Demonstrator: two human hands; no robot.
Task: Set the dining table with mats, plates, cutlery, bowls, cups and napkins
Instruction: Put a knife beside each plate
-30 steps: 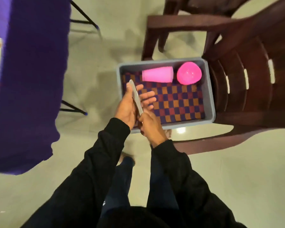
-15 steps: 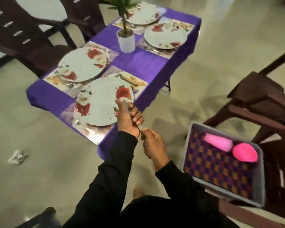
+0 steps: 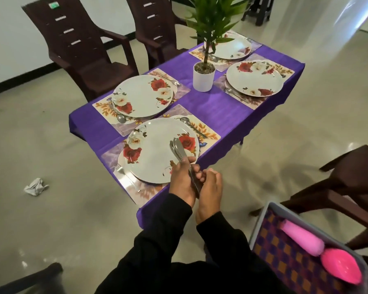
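Four plates [image 3: 143, 95] laid; knives [image 3: 178, 150] in hand, centre frame.
Left hand [image 3: 182, 181] clenched round the knife bundle, right hand [image 3: 208, 193] cupped loosely at the handles. Steel looks stiff, slick, light: best held mid-handle. Lower right, tray [image 3: 260, 223] holds pink cups [image 3: 301, 238].

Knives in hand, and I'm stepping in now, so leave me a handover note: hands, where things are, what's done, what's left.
Left hand grips a bunch of table knives over the nearest plate; right hand steadies their handles.
Done: four mats, four floral plates, and a spoon and fork at the settings where visible.
Grey bin on the chair at right holds a pink cup and pink bowl.
Left: knives, bowls, cups, napkins.
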